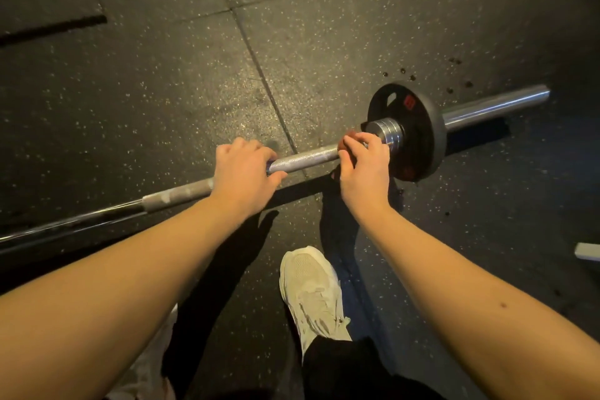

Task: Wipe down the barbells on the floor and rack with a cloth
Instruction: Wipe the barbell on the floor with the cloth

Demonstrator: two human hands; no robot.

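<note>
When examined from above, found the barbell (302, 157) lying on the speckled rubber floor (162, 75), running from lower left to upper right, with one black plate (418, 140) on its right sleeve. Judged the task under way and far from finished. Noted the cloth (344, 147), reddish and mostly hidden, held to the knurled shaft just beside the inner collar. Noted pale, chalk-like residue (178, 193) on the shaft left of the left hand (243, 169), and so counted that stretch as unwiped. Saw no rack and no second bar, and could not rate that share of the work. Recorded the left hand wrapped over the shaft, knuckles up, thumb on the near side, apparently steadying it. Recorded the right hand (365, 166) curled over the bar, fingers pinching the cloth against it. Logged both forearms as stretched forward and down. Observed a pale shoe (311, 289) planted near the bar.
</note>
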